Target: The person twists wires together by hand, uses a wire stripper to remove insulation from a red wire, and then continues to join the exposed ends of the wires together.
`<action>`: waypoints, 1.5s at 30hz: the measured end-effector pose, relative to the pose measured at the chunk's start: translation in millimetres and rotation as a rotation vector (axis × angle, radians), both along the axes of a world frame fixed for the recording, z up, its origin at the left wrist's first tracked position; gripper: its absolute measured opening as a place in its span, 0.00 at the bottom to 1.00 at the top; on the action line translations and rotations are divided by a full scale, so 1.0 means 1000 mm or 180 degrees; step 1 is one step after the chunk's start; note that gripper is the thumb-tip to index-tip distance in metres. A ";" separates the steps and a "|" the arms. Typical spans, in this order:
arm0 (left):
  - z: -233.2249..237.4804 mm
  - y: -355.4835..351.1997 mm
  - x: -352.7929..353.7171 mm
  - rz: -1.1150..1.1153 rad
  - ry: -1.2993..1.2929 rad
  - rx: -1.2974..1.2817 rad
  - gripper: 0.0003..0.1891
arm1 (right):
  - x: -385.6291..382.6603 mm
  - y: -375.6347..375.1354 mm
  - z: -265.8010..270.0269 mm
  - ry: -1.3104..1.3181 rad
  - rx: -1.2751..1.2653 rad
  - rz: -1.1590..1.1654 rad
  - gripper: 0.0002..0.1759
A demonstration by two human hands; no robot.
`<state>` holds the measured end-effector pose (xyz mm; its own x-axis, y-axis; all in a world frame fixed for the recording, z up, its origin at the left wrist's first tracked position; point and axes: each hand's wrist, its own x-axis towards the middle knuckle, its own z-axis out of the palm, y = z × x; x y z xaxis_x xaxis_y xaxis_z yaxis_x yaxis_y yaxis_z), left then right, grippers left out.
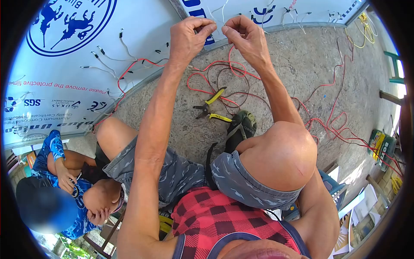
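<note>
- Far left, a person in a blue camouflage-patterned top (83, 217) sits with bare knees bent, one hand (65, 180) near the knees; I can't tell exactly what its fingers do.
- Above that person lies a large white flat panel (92, 36) printed with blue logos and red lettering. Short white wires with black-wrapped joints (103, 55) stick out across it, and a red wire (127, 71) runs over it near the edge.
- The left hand (189, 38) is over the metal-framed edge of the panels, fingers curled, thumb and index finger brought together at the tips.
- On the grey concrete floor (172, 129), pliers with yellow-and-black handles (212, 105) lie open, beside a black shoe (243, 126).
- Between the two hands is a thin white wire (224, 11) — the thing being worked on — rising just above the fingertips over a second white panel (319, 12). Its ends are too fine to say which hand pinches it.
- The right hand (246, 38) faces the left one, close but apart, its thumb and index finger also drawn together and the others curled.
- Loose red and black wires (330, 125) loop over the floor below and beyond it.
- Far right, a green-and-yellow box (381, 149) stands under some of those wires — a yellow cable (367, 29) is bundled higher up.
</note>
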<state>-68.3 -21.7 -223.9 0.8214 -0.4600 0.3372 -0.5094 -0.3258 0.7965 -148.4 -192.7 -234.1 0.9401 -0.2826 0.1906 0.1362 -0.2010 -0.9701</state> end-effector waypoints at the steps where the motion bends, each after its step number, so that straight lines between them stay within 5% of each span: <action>1: 0.000 -0.001 -0.001 -0.0004 0.0003 0.0004 0.10 | 0.000 -0.003 0.005 0.0073 0.0161 0.0233 0.15; 3: 0.001 -0.005 -0.001 0.0148 0.0508 0.0021 0.10 | 0.002 -0.008 0.005 0.0143 0.0316 0.0451 0.16; 5: 0.003 -0.005 -0.002 0.0112 0.0723 0.0048 0.10 | 0.010 -0.012 -0.009 -0.0112 0.1977 0.0421 0.17; 11: -0.006 -0.004 0.005 -0.0115 0.1323 -0.0238 0.09 | 0.044 0.003 -0.034 -0.0023 0.1143 0.0323 0.23; 19: 0.005 -0.007 0.007 -0.0293 0.1493 -0.0419 0.09 | 0.062 0.006 -0.042 0.0181 0.2111 0.0720 0.20; 23: -0.001 -0.015 0.014 -0.0352 0.1804 -0.1202 0.08 | 0.048 -0.002 -0.045 0.0063 0.2295 0.0693 0.17; 29: -0.015 -0.035 0.010 -0.0288 0.2521 -0.1819 0.06 | 0.019 0.000 -0.027 -0.0138 0.2427 -0.0114 0.13; 45: -0.021 -0.066 0.002 -0.0093 0.2798 -0.2093 0.05 | 0.010 -0.013 -0.025 -0.0414 0.1232 -0.0556 0.11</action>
